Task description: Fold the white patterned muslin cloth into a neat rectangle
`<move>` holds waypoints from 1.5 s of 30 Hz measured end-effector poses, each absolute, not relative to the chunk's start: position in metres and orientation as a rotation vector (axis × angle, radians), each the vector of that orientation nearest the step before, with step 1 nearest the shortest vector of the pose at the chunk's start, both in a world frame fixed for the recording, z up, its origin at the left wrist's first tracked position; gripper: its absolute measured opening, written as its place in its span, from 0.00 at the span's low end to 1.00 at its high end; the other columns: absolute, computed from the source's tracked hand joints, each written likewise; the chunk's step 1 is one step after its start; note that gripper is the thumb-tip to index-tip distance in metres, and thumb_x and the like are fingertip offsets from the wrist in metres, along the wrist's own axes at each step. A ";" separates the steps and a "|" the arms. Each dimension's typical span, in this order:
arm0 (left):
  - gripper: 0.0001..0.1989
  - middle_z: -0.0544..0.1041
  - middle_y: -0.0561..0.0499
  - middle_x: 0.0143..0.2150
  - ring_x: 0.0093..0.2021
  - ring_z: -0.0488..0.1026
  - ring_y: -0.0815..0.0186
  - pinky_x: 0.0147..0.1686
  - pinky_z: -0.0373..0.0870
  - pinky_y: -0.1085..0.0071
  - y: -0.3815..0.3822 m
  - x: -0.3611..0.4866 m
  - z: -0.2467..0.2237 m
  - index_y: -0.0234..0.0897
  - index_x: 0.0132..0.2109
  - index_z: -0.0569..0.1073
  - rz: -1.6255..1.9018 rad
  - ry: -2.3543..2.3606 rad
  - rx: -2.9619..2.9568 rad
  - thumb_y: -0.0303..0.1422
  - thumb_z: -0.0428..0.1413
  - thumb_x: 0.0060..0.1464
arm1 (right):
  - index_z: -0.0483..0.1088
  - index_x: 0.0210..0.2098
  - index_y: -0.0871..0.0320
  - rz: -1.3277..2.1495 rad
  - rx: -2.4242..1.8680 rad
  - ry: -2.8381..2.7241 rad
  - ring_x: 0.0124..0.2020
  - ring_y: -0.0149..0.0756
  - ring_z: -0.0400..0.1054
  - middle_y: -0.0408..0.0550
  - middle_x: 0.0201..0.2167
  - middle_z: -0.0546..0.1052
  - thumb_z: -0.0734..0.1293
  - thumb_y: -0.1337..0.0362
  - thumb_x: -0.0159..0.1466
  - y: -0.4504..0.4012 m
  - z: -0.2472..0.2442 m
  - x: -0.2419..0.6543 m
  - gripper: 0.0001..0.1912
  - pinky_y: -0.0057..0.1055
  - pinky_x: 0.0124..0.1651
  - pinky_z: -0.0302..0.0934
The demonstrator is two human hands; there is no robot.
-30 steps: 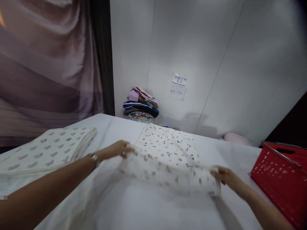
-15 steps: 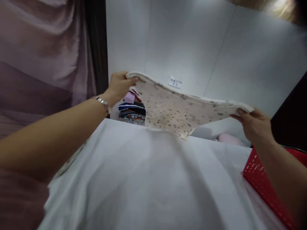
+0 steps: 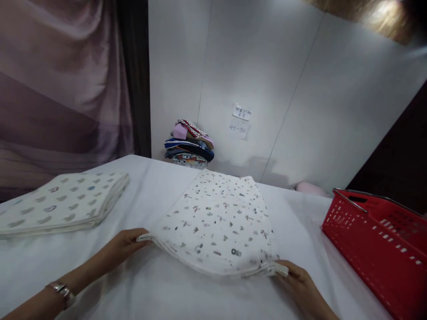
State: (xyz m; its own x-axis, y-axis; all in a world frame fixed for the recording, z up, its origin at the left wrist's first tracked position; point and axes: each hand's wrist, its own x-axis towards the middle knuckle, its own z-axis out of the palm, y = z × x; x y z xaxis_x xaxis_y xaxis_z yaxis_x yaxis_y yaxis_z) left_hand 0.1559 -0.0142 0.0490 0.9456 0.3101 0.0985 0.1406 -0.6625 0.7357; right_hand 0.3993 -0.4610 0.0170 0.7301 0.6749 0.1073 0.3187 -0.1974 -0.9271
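A white cloth with small grey and brown prints (image 3: 220,218) is spread over the white-covered table, its far end lying flat and its near edge slightly lifted. My left hand (image 3: 128,242) pinches the near left corner. At the near right corner, my right hand (image 3: 295,278) holds the layered edge between thumb and fingers. The near edge sags between both hands. A silver bracelet is on my left wrist. To the left lies a folded white cloth with grey and a few coloured prints (image 3: 66,200).
A red plastic basket (image 3: 376,244) stands at the right on the white table cover (image 3: 300,226). Folded clothes (image 3: 190,149) are stacked by the grey wall, which carries paper labels (image 3: 242,112). A pinkish curtain (image 3: 60,80) hangs at the left.
Both hands have come down and nearer with the printed cloth, which was held up before the wall and now lies largely on the table. The folded cloth at left and second label are now visible.
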 end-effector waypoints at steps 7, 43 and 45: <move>0.18 0.77 0.50 0.33 0.35 0.72 0.61 0.35 0.67 0.73 -0.022 0.147 0.039 0.37 0.35 0.75 0.232 0.424 2.245 0.47 0.52 0.50 | 0.75 0.41 0.54 0.291 -1.833 -0.705 0.45 0.46 0.70 0.51 0.42 0.77 0.68 0.53 0.55 -0.488 0.014 0.395 0.17 0.40 0.50 0.63; 0.08 0.74 0.51 0.41 0.43 0.68 0.65 0.44 0.60 0.67 -0.110 0.179 0.018 0.39 0.39 0.75 0.376 -0.102 2.716 0.36 0.54 0.56 | 0.73 0.39 0.52 0.035 -2.162 -1.656 0.39 0.37 0.67 0.48 0.38 0.73 0.58 0.63 0.64 -0.366 0.009 0.333 0.11 0.34 0.38 0.66; 0.09 0.74 0.50 0.39 0.41 0.68 0.66 0.43 0.60 0.68 -0.113 0.183 0.019 0.39 0.39 0.75 0.368 -0.152 2.701 0.36 0.52 0.57 | 0.72 0.39 0.52 0.020 -2.141 -1.576 0.40 0.37 0.67 0.47 0.38 0.73 0.58 0.62 0.65 -0.368 0.009 0.331 0.11 0.34 0.39 0.66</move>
